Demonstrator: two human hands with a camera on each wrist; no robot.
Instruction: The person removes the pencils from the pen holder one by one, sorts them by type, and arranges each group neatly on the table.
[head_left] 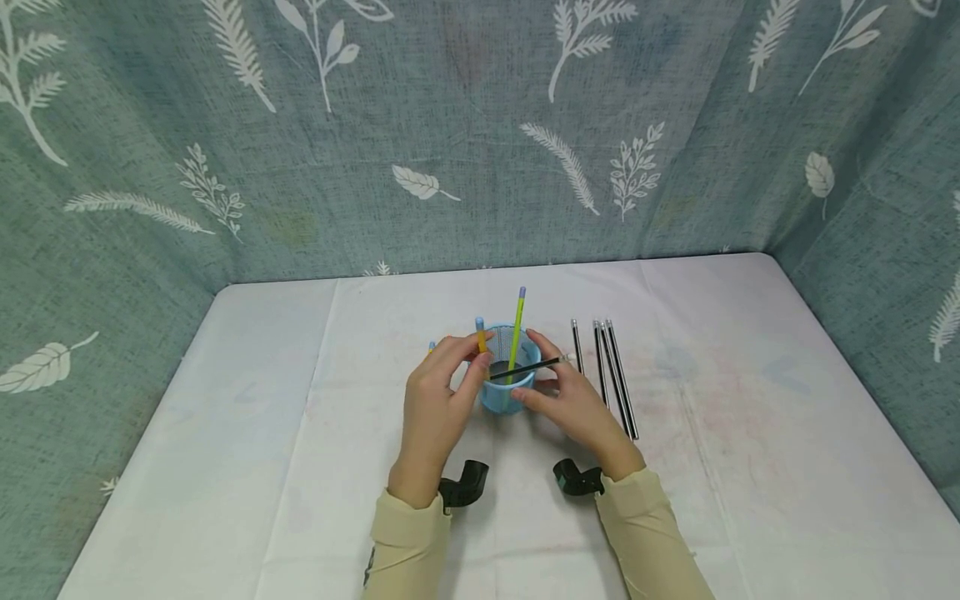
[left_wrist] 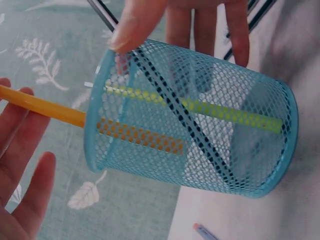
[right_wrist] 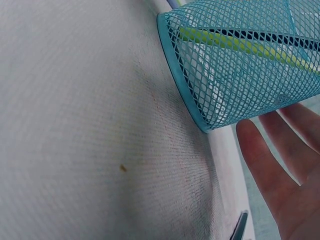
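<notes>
A light-blue mesh pencil cup (head_left: 501,402) stands on the white-covered table. My right hand (head_left: 573,408) grips its right side, with the thumb at the rim in the left wrist view. My left hand (head_left: 442,392) pinches an orange pencil (head_left: 482,337) near its upper part. Through the mesh, the left wrist view shows that pencil's lower end inside the cup, above the base. A green pencil (head_left: 517,325) leans in the cup, its lower end at the base. A black pencil (left_wrist: 175,107) slants across the inside, its upper part over the rim by my right hand.
Several black pencils (head_left: 617,375) lie on the table right of the cup, partly behind my right hand. Another pencil's blue end (head_left: 431,346) peeks out beyond my left hand. A grey-green leaf-print curtain (head_left: 465,125) hangs behind the table and at both sides.
</notes>
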